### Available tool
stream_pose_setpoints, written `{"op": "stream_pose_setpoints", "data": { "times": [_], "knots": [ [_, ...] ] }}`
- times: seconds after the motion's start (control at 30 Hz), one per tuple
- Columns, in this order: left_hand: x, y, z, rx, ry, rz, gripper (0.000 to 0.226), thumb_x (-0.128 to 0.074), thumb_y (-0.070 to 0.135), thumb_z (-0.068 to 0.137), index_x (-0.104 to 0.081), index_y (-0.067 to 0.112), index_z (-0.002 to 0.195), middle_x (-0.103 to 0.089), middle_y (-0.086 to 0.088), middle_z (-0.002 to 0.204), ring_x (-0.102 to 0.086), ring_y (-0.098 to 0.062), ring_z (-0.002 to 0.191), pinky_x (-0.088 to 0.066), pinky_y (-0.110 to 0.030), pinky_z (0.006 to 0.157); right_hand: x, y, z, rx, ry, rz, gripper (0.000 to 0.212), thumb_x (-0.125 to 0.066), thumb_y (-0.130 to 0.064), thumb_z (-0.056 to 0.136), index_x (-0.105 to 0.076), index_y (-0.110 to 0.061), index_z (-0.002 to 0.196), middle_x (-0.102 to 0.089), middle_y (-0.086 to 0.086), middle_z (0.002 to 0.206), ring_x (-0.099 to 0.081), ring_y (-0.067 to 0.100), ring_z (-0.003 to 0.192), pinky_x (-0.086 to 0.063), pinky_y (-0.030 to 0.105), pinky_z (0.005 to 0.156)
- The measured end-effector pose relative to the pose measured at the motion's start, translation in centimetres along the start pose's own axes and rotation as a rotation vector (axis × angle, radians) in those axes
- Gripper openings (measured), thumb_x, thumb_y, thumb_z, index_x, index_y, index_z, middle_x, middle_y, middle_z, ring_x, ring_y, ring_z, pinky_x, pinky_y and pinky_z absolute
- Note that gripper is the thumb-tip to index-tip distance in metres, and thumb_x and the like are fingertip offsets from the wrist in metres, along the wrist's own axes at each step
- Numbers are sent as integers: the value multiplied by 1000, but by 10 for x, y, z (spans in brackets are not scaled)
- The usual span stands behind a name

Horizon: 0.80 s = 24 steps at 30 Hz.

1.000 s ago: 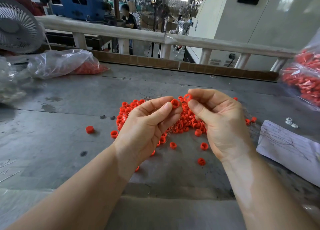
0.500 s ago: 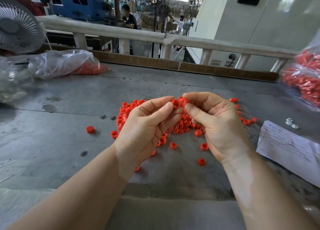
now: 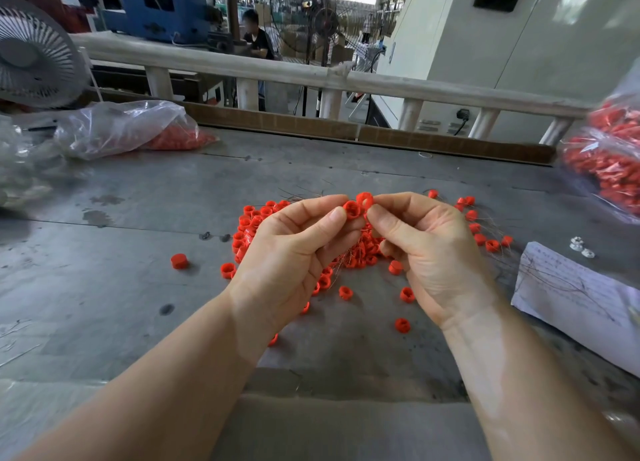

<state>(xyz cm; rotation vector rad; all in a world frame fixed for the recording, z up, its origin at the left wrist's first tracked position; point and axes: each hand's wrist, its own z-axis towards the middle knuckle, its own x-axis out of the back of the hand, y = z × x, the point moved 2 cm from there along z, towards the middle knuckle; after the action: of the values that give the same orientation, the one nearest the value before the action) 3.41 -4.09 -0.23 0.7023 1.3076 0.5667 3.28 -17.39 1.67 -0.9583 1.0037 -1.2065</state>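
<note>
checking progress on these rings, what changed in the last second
The right hand moved left, bringing the right ring up against the left ring pinched in the left hand. Nothing was taken or let go. The left hand, the loose pile and the table stayed as they were.

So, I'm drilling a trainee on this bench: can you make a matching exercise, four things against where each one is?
Things:
1 left hand
2 lone cap
3 paper sheet
4 left bag

Places:
a far left, at the back of the table
b alone, left of the pile
c right edge of the table
d above the pile, pinching a red cap

Pairs: 1-d, 2-b, 3-c, 4-a.
</note>
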Motion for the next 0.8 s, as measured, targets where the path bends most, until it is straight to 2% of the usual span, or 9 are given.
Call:
{"op": "stream_pose_setpoints", "data": {
  "times": [0.3,0.4,0.47,0.57,0.7,0.8],
  "knots": [
    [0,-1,0,9,16,-10,20,-61,6,68,-65,1,87,-72,-9,76,-71,-13,71,-56,-19,62,1,0,1,55,27,-29,5,-69,-28,64,-73,-26,66,-61,-9,56,-45,3,49,-38,12,45],
    [0,-1,1,18,18,-27,15,-61,6,67,-72,5,78,-72,-9,75,-71,-13,70,-56,-19,62,4,-3,1,162,105,-153,8,-76,-23,70,-69,-23,66,-61,-12,57,-49,1,51,-40,15,46],
    [-1,0,0,25,6,-37,16,-60,6,68,-75,9,71,-72,-8,74,-71,-13,70,-56,-19,62,4,-4,0,223,133,-243,5,-71,-24,73,-68,-24,69,-61,-13,58,-51,2,55,-42,23,51],
    [-2,0,0,28,-3,-34,18,-59,6,68,-76,10,70,-72,-7,73,-71,-12,70,-56,-18,61,2,-5,-1,283,153,-313,3,-68,-25,75,-67,-26,72,-64,-14,62,-56,3,59,-44,29,54],
    [-2,0,1,24,3,-37,17,-60,6,67,-76,9,71,-72,-7,73,-71,-12,70,-56,-18,61,2,-6,-3,355,179,-391,6,-68,-22,75,-66,-27,73,-63,-14,63,-55,7,56,-47,36,51],
    [0,0,1,17,15,-41,16,-61,5,66,-76,9,71,-72,-8,74,-71,-13,70,-55,-18,61,1,-9,-5,493,184,-527,12,-70,-16,77,-65,-26,73,-60,-13,67,-53,6,57,-46,31,48]
  ]
}}
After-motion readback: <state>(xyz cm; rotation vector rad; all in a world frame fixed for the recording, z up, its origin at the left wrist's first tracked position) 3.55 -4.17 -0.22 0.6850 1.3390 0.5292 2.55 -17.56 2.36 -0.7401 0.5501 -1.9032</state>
